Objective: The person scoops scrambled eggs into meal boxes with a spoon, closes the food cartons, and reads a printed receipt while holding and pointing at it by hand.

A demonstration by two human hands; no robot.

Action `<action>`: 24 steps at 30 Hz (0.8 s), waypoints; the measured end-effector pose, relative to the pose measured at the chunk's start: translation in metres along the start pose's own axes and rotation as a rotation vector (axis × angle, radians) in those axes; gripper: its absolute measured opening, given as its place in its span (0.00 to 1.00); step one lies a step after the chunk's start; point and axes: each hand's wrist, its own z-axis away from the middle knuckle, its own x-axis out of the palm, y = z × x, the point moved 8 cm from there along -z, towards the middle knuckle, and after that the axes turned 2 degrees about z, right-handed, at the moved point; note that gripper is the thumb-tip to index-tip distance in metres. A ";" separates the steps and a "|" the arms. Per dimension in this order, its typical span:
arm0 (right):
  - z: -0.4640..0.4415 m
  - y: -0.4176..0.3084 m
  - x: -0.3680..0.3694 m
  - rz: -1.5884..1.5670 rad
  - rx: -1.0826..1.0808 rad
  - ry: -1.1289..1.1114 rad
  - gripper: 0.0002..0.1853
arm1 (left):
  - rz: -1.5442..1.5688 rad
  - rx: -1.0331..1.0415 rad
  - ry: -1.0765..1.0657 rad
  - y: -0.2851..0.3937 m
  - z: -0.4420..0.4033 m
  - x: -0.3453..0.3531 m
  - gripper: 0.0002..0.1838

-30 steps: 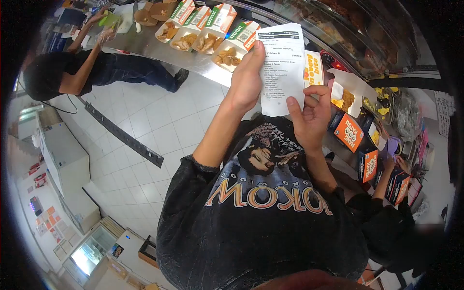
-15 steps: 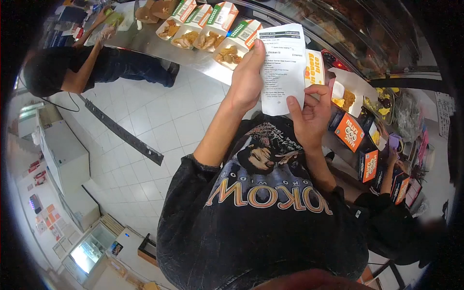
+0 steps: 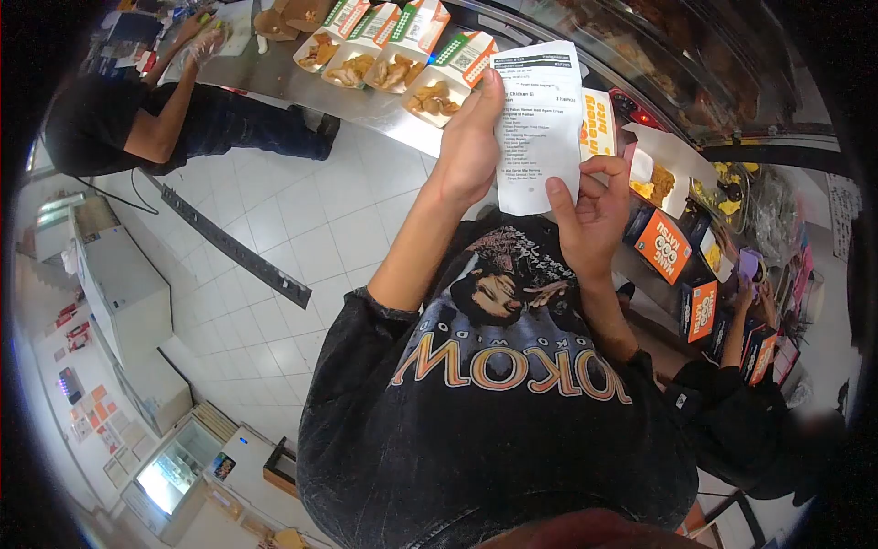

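A printed paper receipt (image 3: 538, 128) is held up in front of my chest, its text facing me. My left hand (image 3: 471, 142) grips its left edge, thumb on the front and the fingers mostly hidden behind. At the lower right edge, my right hand (image 3: 593, 215) pinches the paper between thumb and curled fingers. Beyond the receipt, on the metal counter (image 3: 384, 114), stand several open cardboard boxes of fried chicken pieces, the nearest one (image 3: 432, 101) left of the paper. Partly covered by the receipt is a white box with yellow lettering (image 3: 599, 123).
Orange and black boxes (image 3: 663, 245) line the counter at right, near an open box with fried food (image 3: 660, 178). Another person's hands (image 3: 752, 297) are among them. At far left a person in dark clothes (image 3: 119, 128) works with gloved hands. A glass display case (image 3: 658, 55) stands behind.
The receipt and both hands stay almost in place, with only a slight shift. The co-workers' hands at left and right have moved a little.
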 end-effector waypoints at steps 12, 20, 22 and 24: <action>-0.001 0.004 -0.003 -0.035 0.040 0.016 0.19 | 0.003 0.019 -0.003 -0.003 -0.004 0.000 0.30; 0.000 0.008 -0.006 -0.017 0.021 0.013 0.19 | 0.000 0.016 0.012 -0.001 -0.002 0.002 0.29; -0.001 0.006 -0.005 -0.035 0.022 0.008 0.19 | 0.004 0.026 0.009 0.000 -0.002 0.003 0.29; -0.002 0.003 -0.004 -0.034 0.020 0.007 0.19 | -0.004 0.035 0.009 -0.001 -0.002 0.003 0.29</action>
